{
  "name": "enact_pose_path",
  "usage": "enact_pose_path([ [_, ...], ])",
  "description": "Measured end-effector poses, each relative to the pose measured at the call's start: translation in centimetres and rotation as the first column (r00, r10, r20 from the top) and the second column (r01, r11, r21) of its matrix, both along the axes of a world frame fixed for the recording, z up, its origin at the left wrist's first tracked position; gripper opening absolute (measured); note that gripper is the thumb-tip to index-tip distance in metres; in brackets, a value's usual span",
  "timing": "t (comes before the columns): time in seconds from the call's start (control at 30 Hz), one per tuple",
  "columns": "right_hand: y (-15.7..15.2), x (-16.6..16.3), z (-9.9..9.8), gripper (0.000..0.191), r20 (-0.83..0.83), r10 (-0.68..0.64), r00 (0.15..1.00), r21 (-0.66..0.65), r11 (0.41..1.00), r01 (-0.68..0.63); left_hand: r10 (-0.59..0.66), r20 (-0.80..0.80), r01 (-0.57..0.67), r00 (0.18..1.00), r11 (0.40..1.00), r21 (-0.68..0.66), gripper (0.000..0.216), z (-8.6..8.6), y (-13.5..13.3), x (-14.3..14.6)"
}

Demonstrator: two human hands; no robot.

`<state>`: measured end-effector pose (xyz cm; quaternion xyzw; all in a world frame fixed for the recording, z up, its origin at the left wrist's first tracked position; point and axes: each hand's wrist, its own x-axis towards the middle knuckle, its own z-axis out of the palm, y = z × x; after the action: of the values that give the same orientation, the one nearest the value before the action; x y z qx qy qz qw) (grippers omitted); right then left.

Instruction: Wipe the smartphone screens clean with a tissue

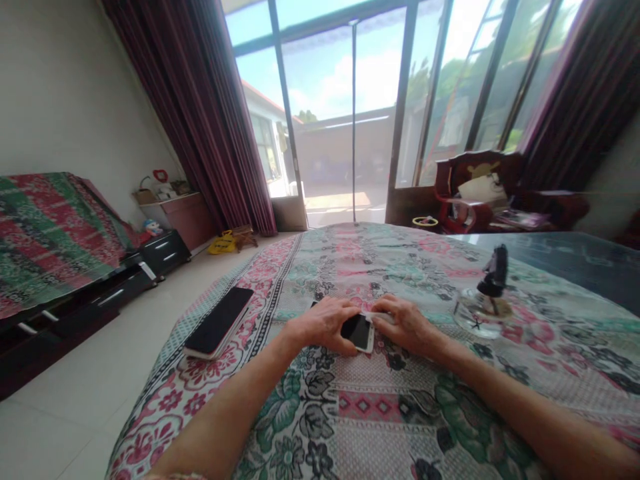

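Observation:
A smartphone (358, 331) with a dark screen and white border lies on the patterned tablecloth in front of me. My left hand (327, 323) covers its left part, with fingers along the far edge and thumb at the near edge. My right hand (403, 323) is at the phone's right end, its fingers pinched on a small white tissue-like piece (369, 316) that touches the phone's far right corner. Part of that piece is hidden under the fingers. To the right stands a clear bottle (481, 313) with a black spray head.
Another dark-screened phone (220, 322) lies at the table's left edge, on something pale. The floral tablecloth (370, 407) covers the rounded table. Beyond are a dark glossy surface (560, 257), a wooden chair (475, 180), a low black cabinet (165, 250) and glass doors.

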<state>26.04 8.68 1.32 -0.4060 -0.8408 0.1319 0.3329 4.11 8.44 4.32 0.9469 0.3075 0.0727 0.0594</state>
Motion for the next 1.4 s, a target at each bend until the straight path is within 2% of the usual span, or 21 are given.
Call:
enact_pose_path([
  [0.23,-0.1,-0.2,0.3,0.016,-0.016,0.006,1.0,-0.006,1.0,-0.006,-0.007,0.068,0.009,0.998,1.0,-0.023,0.065,-0.4,-0.3,-0.3],
  [0.67,-0.1,-0.1,-0.2,0.023,0.004,-0.017,1.0,0.036,0.999,0.016,-0.03,0.019,0.029,0.999,0.998,0.054,0.052,-0.3,-0.3,-0.1],
  [0.83,-0.1,0.0,-0.2,0.022,0.001,0.03,1.0,0.02,0.999,-0.03,-0.031,0.043,0.029,0.999,0.999,0.033,0.052,-0.1,-0.1,-0.1],
  [0.97,0.0,0.2,-0.1,0.02,-0.089,-0.026,0.996,0.053,0.998,0.03,-0.02,0.19,0.035,0.982,0.997,-0.074,0.068,0.7,-0.1,-0.9],
  [1.03,-0.1,0.1,0.1,0.019,-0.17,-0.067,0.983,0.069,0.994,0.08,0.063,0.263,-0.017,0.963,0.984,-0.175,0.067,1.3,-0.1,-1.7],
  [1.17,-0.4,-0.3,0.8,0.018,-0.29,-0.103,0.952,0.072,0.989,0.129,0.204,0.292,-0.08,0.934,0.918,-0.388,0.071,2.4,0.2,-3.1],
  [1.4,-1.0,-0.6,1.5,0.015,-0.362,-0.024,0.932,0.13,0.989,0.076,0.215,0.362,-0.018,0.907,0.878,-0.478,0.07,2.0,1.1,-4.1],
])
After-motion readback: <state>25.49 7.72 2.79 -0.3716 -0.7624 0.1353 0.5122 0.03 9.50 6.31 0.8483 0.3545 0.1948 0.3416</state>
